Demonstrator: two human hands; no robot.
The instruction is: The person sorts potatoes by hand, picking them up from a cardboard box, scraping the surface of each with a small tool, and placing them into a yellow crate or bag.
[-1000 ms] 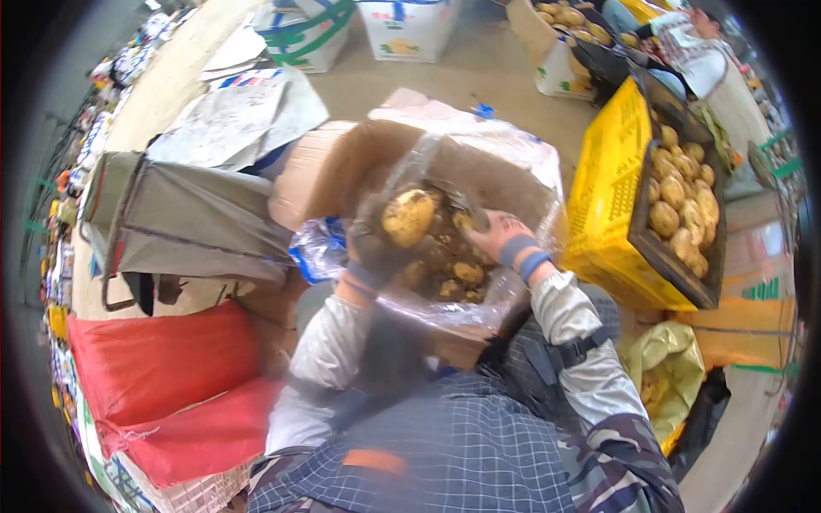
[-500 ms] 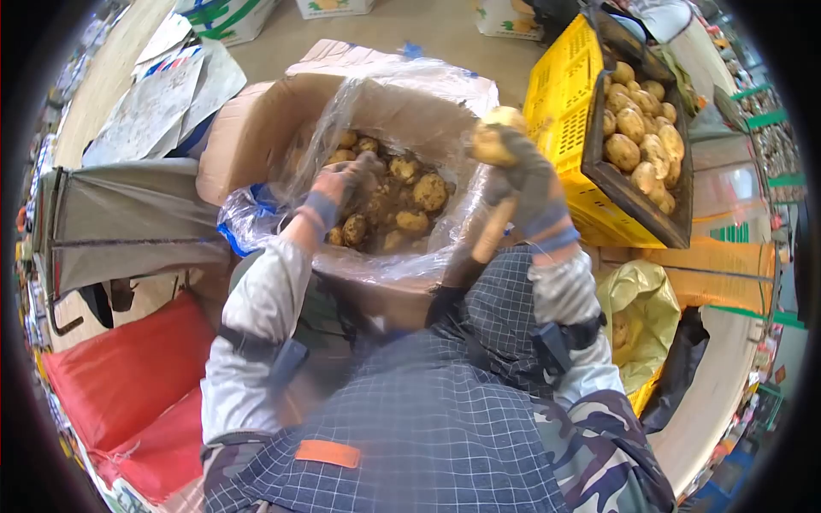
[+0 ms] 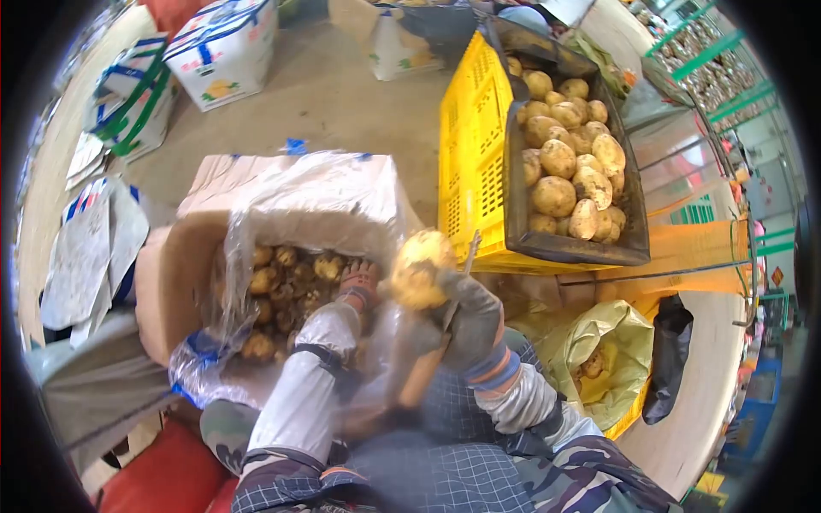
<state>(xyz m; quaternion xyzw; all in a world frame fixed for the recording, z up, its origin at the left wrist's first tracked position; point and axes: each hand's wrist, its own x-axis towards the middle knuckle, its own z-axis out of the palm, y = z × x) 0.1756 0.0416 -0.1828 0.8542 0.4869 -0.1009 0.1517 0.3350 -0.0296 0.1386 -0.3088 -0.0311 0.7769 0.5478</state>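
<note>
In the head view, my right hand (image 3: 477, 321), in a dirty grey glove, grips a large yellow potato (image 3: 422, 267) above the box's right side. The same hand also holds a thin tool with a wooden handle (image 3: 422, 376); its narrow tip rises behind the fingers. My left hand (image 3: 359, 280) is down in the cardboard box (image 3: 181, 278), at the right of the soil-covered potatoes (image 3: 267, 280). Its fingers reach forward and look apart; their undersides are hidden. Clear plastic film (image 3: 299, 184) lines the box and hangs over its rim.
A yellow crate (image 3: 475, 154) with a dark rim, full of cleaner potatoes (image 3: 556, 158), stands at the right. Nearer me is an olive sack (image 3: 629, 342) with potatoes inside. Printed white cartons (image 3: 224, 56) stand at the back left. A red sack (image 3: 162, 474) lies front left.
The view has turned right, so the box appears lower and further left. My right hand still holds the potato and tool, now lower beside the box. My left hand has shifted to the potatoes' right side.
</note>
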